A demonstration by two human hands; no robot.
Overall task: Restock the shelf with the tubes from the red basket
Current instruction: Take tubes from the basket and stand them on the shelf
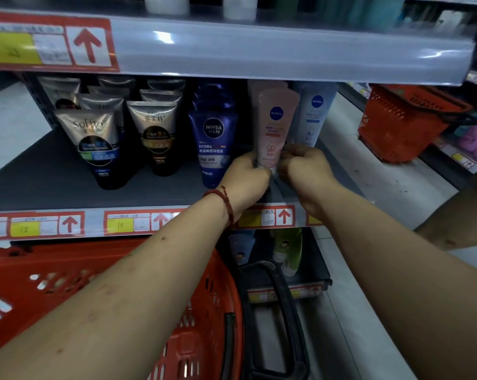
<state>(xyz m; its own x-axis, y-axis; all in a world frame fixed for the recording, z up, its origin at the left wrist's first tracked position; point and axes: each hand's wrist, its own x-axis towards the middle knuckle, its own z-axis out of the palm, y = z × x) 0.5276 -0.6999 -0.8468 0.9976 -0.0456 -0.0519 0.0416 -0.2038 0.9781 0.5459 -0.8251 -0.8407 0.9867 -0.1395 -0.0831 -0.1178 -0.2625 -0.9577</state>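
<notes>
Left of the grip, silver-and-black plastic Softto tubes (95,144) stand cap-down in rows on the dark grey shelf (40,176), then a dark blue Nivea Men tube (213,149) just beside the left hand (247,175). That hand, with a red cord bracelet (223,200) at the wrist, closes its fingers on the lower left edge of an upright pale pink Nivea tube (274,127). The right hand (304,167) pinches the same tube's lower right edge. Behind and right of it stands a white Nivea tube (314,116). Below the forearms lies the red plastic basket (201,319); its contents are hidden.
</notes>
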